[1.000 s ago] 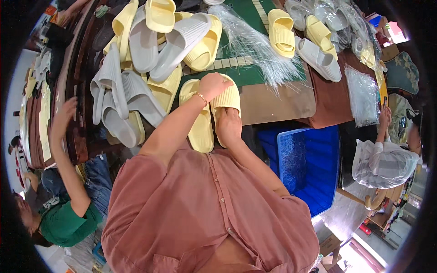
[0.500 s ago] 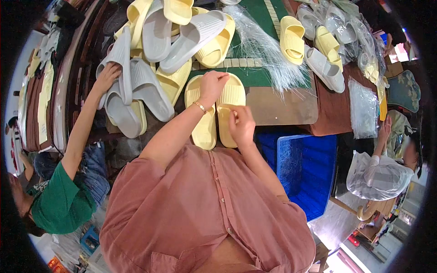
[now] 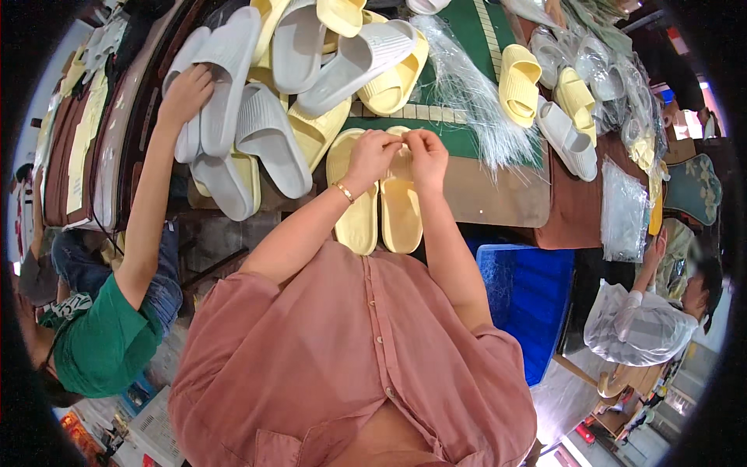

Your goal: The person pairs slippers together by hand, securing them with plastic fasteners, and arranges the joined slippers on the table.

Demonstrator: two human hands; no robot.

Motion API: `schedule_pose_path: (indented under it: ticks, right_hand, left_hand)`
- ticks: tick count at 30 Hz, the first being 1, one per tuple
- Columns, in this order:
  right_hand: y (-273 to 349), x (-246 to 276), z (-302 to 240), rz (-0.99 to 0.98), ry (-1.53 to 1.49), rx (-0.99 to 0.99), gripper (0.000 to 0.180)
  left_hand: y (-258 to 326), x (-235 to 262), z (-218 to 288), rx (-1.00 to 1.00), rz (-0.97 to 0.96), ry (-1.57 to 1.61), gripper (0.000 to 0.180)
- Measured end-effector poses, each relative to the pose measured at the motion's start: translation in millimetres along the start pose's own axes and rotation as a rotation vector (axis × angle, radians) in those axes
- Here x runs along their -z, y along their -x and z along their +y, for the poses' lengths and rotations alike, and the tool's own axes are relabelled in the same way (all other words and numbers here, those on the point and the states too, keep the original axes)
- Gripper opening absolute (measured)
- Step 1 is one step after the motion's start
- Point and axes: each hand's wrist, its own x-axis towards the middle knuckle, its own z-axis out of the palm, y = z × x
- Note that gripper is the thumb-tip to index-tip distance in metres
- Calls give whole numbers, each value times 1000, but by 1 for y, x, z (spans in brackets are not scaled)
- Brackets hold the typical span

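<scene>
A pair of yellow slippers lies side by side at the table's near edge, toes away from me: the left slipper (image 3: 356, 223) and the right slipper (image 3: 401, 219). Over their straps, my left hand (image 3: 372, 159) and my right hand (image 3: 426, 159) meet with fingertips pinched together. Whatever is between the fingertips is too small to make out. Beyond my hands, a bundle of thin clear plastic strands (image 3: 486, 109) is spread across the green mat (image 3: 467, 22).
Grey and yellow slippers (image 3: 354, 62) are heaped at the far left, where a co-worker's hand (image 3: 185, 95) touches a grey one. Loose slippers (image 3: 519, 84) and clear bags (image 3: 625, 210) lie to the right. A blue crate (image 3: 537, 292) stands below the table. Another person (image 3: 646, 319) sits at right.
My right hand has moved up from the right slipper's footbed to meet my left hand at the fingertips. The view has shifted slightly. The co-worker's hand stays at the grey slippers.
</scene>
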Motion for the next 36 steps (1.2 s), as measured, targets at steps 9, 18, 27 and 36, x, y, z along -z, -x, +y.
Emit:
schedule_pose_path:
  ticks: [9,18,27,36]
  right_hand:
    - [12,-5,-8,-31,123,-53,11]
    - [19,-13,-7,-37,473,187,10]
    - [21,-13,-6,-56,456,178,8]
    - [22,-11,-7,-70,444,198,8]
  left_hand:
    - [7,3,-21,462,0,725,19]
    - [8,1,-25,487,-2,861,17]
    - [11,1,-26,480,2,841,14]
    - [12,-2,-30,465,-7,757,17]
